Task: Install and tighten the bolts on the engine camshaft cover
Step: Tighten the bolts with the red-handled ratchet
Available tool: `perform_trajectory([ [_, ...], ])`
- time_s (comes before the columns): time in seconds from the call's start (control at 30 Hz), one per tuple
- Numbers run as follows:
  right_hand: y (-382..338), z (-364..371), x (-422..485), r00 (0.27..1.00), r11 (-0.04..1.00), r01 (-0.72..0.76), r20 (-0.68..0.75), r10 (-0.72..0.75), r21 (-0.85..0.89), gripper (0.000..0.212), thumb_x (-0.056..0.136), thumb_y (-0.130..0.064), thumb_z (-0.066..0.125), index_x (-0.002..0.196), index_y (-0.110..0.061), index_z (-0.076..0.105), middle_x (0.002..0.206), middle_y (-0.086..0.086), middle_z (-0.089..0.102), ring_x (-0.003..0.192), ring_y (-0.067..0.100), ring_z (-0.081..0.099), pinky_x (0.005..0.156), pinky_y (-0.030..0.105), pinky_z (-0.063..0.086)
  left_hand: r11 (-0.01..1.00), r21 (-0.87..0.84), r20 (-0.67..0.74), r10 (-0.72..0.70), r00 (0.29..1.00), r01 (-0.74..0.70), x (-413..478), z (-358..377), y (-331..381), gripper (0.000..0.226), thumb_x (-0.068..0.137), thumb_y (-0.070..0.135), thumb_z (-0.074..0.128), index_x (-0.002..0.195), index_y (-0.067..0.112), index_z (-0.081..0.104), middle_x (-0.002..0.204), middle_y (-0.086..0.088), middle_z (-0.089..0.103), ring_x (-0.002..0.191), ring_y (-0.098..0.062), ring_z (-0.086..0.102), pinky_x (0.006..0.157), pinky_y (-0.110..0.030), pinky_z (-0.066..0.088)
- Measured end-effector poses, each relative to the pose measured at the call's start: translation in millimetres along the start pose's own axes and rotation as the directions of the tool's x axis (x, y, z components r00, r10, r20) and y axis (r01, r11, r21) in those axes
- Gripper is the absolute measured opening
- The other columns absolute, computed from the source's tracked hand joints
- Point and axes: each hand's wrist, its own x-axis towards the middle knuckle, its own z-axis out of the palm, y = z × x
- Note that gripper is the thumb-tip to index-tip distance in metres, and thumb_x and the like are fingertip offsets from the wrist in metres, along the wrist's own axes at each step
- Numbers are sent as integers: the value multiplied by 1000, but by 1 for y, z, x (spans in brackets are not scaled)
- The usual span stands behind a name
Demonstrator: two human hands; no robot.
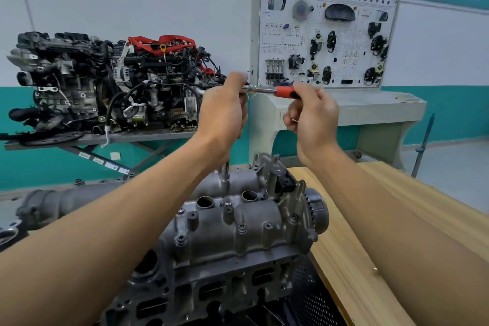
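The grey camshaft cover (232, 235) lies in the lower centre, with several bolts standing in its bosses. A ratchet wrench (264, 89) with a red and black handle is held level above it. Its long extension bar (225, 176) drops down to a bolt between the two round wells on the cover's top. My left hand (223, 111) grips the ratchet head and the top of the extension. My right hand (312, 114) grips the red handle at the right end. The socket's tip is partly hidden behind my left wrist.
A wooden bench top (352, 259) runs along the right. A full engine (105, 82) sits on a metal stand at the back left. A white training panel (325, 34) on a console stands behind the hands. A dark metal housing (42, 206) lies at the left.
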Motion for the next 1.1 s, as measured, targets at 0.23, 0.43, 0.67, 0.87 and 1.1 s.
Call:
perform_trajectory([
  [0.23, -17, 33, -1, 981, 999, 28, 190, -24, -18, 17, 95, -20, 60, 99, -6, 52, 50, 0, 47, 44, 16, 42, 41, 21, 35, 995, -95, -45, -4, 999, -1, 7, -33, 24, 52, 97, 35, 47, 50, 27, 28, 46, 7, 22, 42, -14, 14, 38, -22, 15],
  [0.43, 1, 54, -16, 966, 996, -26, 253, 48, -88, 15, 96, -24, 60, 91, -11, 56, 52, 1, 50, 45, 15, 45, 42, 21, 36, 999, 3, -146, -31, 989, 32, -3, -65, 26, 53, 94, 36, 49, 46, 27, 28, 47, 7, 21, 42, -14, 14, 40, -22, 14],
  [0.67, 14, 53, -19, 965, 992, -37, 254, 66, -120, 22, 97, -23, 59, 98, -1, 60, 51, 2, 50, 43, 15, 45, 41, 21, 36, 999, 27, -198, -25, 980, 31, -9, -67, 13, 52, 98, 32, 45, 51, 25, 24, 47, 5, 20, 42, -15, 14, 40, -24, 14],
  [0.87, 20, 46, -19, 967, 989, -51, 242, 83, -137, 36, 99, -24, 57, 111, 9, 58, 52, 3, 49, 43, 15, 44, 41, 22, 36, 995, 87, -241, -15, 970, 37, -7, -60, 9, 54, 97, 32, 47, 50, 24, 21, 48, 3, 20, 43, -17, 13, 44, -26, 14],
  [1.1, 19, 54, -16, 957, 987, -84, 263, 119, -139, 17, 98, -26, 57, 90, -12, 55, 48, -2, 51, 44, 17, 44, 42, 24, 35, 992, 127, -314, 45, 948, -5, -4, -63, 7, 47, 95, 34, 47, 59, 23, 19, 55, 1, 18, 53, -19, 13, 49, -32, 12],
])
